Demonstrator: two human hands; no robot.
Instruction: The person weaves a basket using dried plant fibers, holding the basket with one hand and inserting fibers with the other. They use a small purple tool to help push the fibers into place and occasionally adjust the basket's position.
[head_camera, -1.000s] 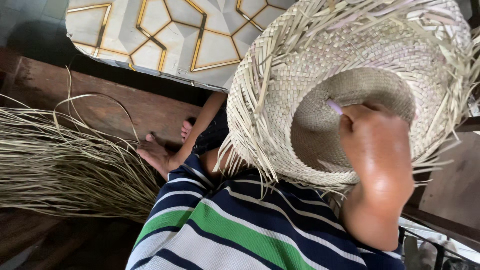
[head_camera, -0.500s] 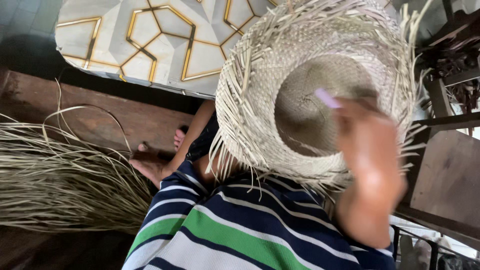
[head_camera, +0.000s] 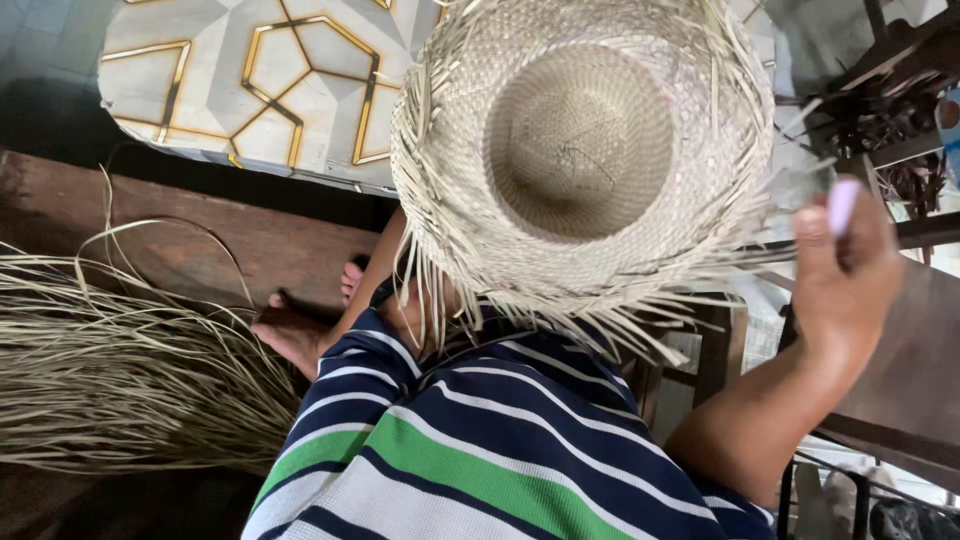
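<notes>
Right hand (head_camera: 845, 270), one straw hat (head_camera: 580, 150)

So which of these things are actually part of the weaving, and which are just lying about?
In use:
- unfinished woven straw hat with loose strand ends around its brim
- right hand, gripping a small lilac tool
- bundle of dried straw strands on the left

Just about:
- patterned mat with gold lines
- dark wooden bench
- wooden furniture frame at upper right

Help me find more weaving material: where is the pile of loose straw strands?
In the head view the loose straw strands lie at the left, on the dark wooden floor, beside the person's foot and below the patterned mat.
</notes>
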